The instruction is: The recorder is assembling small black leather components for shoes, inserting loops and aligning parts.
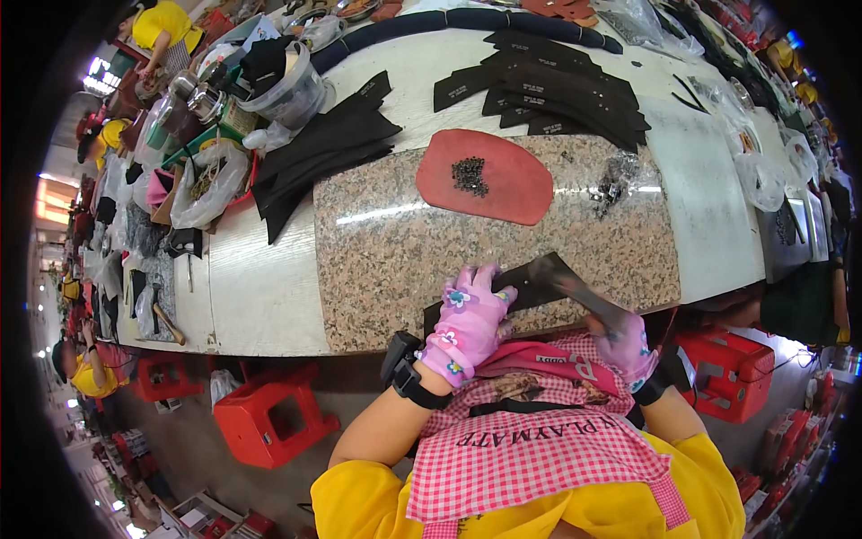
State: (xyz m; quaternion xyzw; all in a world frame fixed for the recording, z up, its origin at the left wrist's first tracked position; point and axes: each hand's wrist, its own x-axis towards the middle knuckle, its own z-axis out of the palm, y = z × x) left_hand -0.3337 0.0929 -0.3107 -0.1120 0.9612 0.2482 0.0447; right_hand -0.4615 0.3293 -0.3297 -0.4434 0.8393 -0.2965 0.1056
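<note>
"So, where's the black piece?"
"On the granite slab of the desk, under the left hand's spread fingers."
"And the right hand?"
"Near a blurred dark thing; one cannot tell whether its fingers pinch it."
"Farther?"
"A red mat with dark studs, then overlapping black sheets."

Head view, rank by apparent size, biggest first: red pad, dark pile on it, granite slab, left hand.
1. Granite slab
2. Red pad and left hand: unranked, since the hand is nearer the camera
3. Dark pile
</note>
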